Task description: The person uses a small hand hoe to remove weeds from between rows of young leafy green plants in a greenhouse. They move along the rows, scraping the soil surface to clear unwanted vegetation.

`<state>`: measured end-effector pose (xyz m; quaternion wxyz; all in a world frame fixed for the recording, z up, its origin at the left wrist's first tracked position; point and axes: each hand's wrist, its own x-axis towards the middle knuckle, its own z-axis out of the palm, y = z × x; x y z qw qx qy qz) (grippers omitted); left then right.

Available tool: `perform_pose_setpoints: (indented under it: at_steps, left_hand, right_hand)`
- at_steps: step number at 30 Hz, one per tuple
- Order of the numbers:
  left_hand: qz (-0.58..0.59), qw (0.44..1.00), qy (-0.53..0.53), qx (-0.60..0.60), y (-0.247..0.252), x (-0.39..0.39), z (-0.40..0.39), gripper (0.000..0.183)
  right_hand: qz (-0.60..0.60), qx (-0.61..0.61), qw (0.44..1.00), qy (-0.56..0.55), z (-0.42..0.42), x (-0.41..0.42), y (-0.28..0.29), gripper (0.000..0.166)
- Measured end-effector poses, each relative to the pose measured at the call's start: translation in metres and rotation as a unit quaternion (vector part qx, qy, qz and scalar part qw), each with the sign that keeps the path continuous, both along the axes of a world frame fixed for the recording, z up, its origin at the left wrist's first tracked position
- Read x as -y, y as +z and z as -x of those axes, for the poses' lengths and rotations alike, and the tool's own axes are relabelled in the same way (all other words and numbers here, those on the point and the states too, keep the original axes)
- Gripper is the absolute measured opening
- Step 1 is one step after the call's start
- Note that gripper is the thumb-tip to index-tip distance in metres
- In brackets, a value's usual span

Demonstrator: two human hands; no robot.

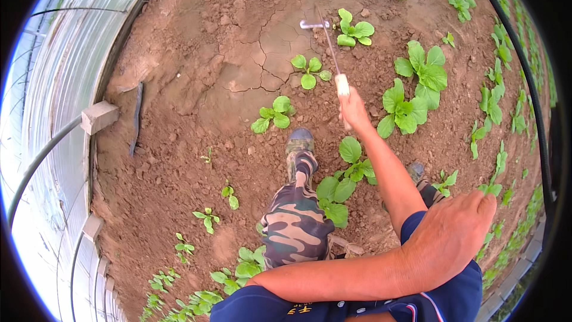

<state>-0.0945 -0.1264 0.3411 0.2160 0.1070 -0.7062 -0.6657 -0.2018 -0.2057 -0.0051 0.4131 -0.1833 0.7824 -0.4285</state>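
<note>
My right hand (354, 108) grips the light wooden handle (342, 86) of a small hand hoe. The hoe's thin metal shank runs up to a narrow metal blade (313, 24), slightly blurred. That blade is over or at the cracked soil, left of a leafy green seedling (353, 30); contact cannot be told. A smaller seedling (309, 71) grows below the blade, left of the handle. My left forearm crosses my body, and my left hand (456, 228) lies by my right upper arm, back up, its fingers mostly hidden.
Larger leafy plants (422, 69) grow right of my right hand, others (342, 185) beside my camouflage-clad leg (297, 223). Another seedling (273, 115) stands ahead of my boot (300, 139). Plastic greenhouse sheeting (73, 98) and a block (100, 117) border the left; a black hose or pipe (520, 49) arcs right.
</note>
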Motion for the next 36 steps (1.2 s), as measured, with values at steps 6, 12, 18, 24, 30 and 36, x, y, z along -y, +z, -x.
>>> perform_pose_setpoints:
  at_steps: [6,12,18,24,30,36]
  left_hand:
    - [-0.01,1.0,0.026,-0.014,-0.003,0.017,0.007,0.023]
    - [0.006,1.0,0.025,-0.014,0.002,0.025,0.013,0.022]
    - [0.026,0.999,0.028,0.006,-0.001,0.018,0.011,0.019]
    - [0.029,0.999,-0.009,0.015,-0.001,0.007,0.009,0.017]
    - [0.086,0.996,-0.012,0.024,0.001,0.001,0.003,0.015]
    - [0.095,0.995,-0.012,0.02,0.0,0.0,-0.004,0.014]
  right_hand:
    - [0.097,-0.063,0.993,0.005,0.021,0.066,0.031,0.032]
    - [0.03,0.035,0.997,-0.054,0.025,0.043,-0.018,0.029]
    - [0.05,-0.024,0.998,-0.02,0.029,0.065,-0.003,0.029]
    - [0.023,0.014,0.998,-0.049,0.02,0.047,-0.014,0.026]
    - [-0.023,0.011,1.0,-0.001,-0.025,-0.055,-0.033,0.032]
    - [-0.011,0.039,0.999,-0.031,-0.05,-0.081,-0.017,0.026]
